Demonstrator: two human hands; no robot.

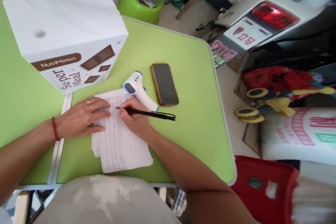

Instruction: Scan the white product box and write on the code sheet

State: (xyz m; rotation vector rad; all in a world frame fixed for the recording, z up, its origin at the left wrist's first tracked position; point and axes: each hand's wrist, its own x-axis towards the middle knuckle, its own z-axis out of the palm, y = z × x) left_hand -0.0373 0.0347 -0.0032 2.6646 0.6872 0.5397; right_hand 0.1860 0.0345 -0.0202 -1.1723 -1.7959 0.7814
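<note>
Sheets of paper [118, 147] covered in rows of handwriting lie on the green table, their right part blank. My left hand [81, 117] rests flat on the left edge of the paper, fingers stretched out and slightly apart. A black pen [154, 114] is in my right hand [136, 117], its fingers closed round it and its tip at the writing. Just beyond my right hand, a white and blue infrared thermometer [140, 91] lies across the top of the paper. To its right is a dark phone [165, 84] in a brown-edged case.
A large white NutriMotion box [68, 38] stands on the table [196, 129] at the back left. Past the right edge are a red plastic chair [265, 182], a printed sack [299, 133] and a white scooter [262, 17]. Behind is a green stool [139, 7].
</note>
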